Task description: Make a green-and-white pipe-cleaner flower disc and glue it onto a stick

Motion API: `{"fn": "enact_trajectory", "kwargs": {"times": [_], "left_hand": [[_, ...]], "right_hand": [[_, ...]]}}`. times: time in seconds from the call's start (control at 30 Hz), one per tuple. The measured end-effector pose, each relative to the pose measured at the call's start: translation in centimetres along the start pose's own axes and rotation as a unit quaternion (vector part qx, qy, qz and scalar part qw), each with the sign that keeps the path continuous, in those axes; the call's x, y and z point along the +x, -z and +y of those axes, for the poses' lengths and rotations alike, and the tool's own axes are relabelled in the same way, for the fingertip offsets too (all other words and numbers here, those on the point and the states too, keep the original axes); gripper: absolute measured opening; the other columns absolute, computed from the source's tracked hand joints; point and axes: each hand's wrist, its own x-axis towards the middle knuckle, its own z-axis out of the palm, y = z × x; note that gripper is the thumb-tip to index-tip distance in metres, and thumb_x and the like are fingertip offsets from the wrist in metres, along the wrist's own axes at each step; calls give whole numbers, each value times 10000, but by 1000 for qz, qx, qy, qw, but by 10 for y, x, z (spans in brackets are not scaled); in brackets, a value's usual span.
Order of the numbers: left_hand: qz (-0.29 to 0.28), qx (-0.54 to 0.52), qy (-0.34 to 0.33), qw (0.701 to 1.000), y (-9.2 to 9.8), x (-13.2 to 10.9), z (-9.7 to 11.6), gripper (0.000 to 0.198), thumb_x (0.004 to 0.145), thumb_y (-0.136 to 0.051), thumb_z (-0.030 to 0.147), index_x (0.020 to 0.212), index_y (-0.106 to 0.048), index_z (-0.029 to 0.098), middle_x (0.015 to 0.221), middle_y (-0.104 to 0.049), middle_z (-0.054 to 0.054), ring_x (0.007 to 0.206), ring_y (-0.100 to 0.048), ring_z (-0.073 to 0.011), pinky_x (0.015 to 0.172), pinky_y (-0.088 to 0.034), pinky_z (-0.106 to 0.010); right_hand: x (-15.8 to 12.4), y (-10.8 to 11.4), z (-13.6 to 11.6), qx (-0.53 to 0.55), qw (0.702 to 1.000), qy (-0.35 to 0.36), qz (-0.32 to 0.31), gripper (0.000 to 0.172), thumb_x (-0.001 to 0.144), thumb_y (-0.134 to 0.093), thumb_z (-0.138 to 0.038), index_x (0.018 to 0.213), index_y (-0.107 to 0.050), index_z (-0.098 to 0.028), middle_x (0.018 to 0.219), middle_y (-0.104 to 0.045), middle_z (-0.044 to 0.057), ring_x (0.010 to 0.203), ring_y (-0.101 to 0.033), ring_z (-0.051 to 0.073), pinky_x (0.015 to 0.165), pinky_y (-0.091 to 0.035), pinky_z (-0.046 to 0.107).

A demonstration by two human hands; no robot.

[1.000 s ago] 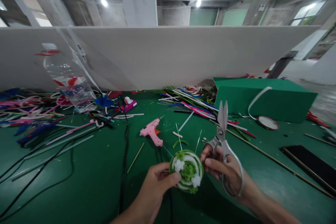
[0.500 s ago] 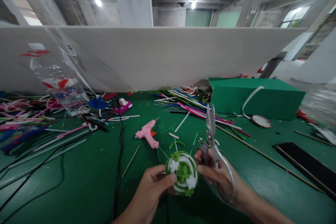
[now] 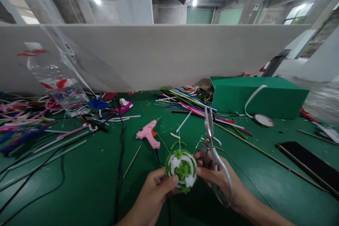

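The left hand [image 3: 160, 188] is pinching the fuzzy green-and-white round piece [image 3: 182, 171], thumb over its face, while the right hand [image 3: 215, 177] is gripping the scissors [image 3: 209, 140], fingertips at the piece's edge. Blades are pointing away, which is probably the smart way. The piece is sitting between both hands, above the green table [image 3: 90, 183], nearer than the pink glue gun [image 3: 148, 135]. Squeezing lightly is likely sparing the fuzz.

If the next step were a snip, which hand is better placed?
Probably the right hand: it holds the scissors close beside the green-and-white coiled ornament, though they point away; the left hand is busy gripping that ornament.
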Motion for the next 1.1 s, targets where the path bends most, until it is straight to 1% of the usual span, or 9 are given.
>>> {"fn": "enact_trajectory", "kwargs": {"times": [0.13,0.23,0.33,0.4,0.53,0.7,0.83,0.97,1.1], "left_hand": [[59,9,-32,998,2,0,4,162,706,-714,217,851,-735,150,830,-732,-72,814,-634,-205,725,-500,-275],[94,-5,-54,994,7,-1,5,170,719,-703,207,883,-728,168,845,-725,-57,787,-623,-177,688,-494,-245],[123,-29,-74,989,13,0,5,166,700,-720,200,865,-730,188,841,-716,-37,804,-615,-175,699,-495,-239],[138,-47,-84,986,15,1,5,168,685,-732,202,853,-731,200,842,-714,-31,816,-613,-180,701,-499,-241],[129,-59,-111,984,17,3,8,200,715,-706,209,915,-723,214,890,-710,-38,828,-614,-188,704,-504,-257],[128,-56,-124,982,18,1,7,218,705,-715,238,923,-724,232,866,-710,-34,813,-615,-191,685,-502,-254],[100,-13,-121,988,18,-1,3,195,667,-745,239,858,-742,203,734,-696,-30,741,-609,-181,662,-490,-246],[72,20,-116,990,16,-1,2,211,683,-732,230,891,-737,197,789,-710,-44,817,-607,-204,737,-477,-278],[62,39,-113,991,17,1,3,201,701,-717,228,899,-734,197,798,-715,-43,815,-603,-193,754,-463,-276]], "right_hand": [[3,19,-21,-87,996,23,-18,370,733,-637,-479,942,-602,-176,827,-614,48,672,-536,162,509,-395,233],[3,37,-36,-155,984,69,-52,537,703,-605,-587,1065,-589,-192,987,-606,89,890,-546,247,716,-444,325],[2,49,-40,-191,977,48,-83,636,719,-567,-614,1195,-523,-195,1074,-574,113,942,-536,276,759,-440,364],[1,52,-40,-208,973,28,-95,643,717,-555,-631,1178,-536,-182,1040,-583,116,905,-545,274,728,-446,358],[1,52,-38,-242,958,8,-156,674,684,-490,-721,1040,-607,-161,938,-603,102,804,-546,244,661,-442,319],[1,51,-41,-268,937,1,-226,708,708,-407,-751,1029,-581,-144,875,-575,82,749,-515,198,637,-424,294],[1,49,-39,-259,935,0,-243,727,698,-389,-769,1013,-575,-142,860,-555,80,739,-501,188,634,-416,288],[0,47,-38,-252,936,-3,-245,722,680,-402,-779,989,-573,-149,827,-538,66,718,-484,177,621,-401,281],[-1,44,-41,-261,935,-8,-241,722,674,-399,-784,968,-568,-146,783,-518,50,681,-458,164,590,-376,267]]}}
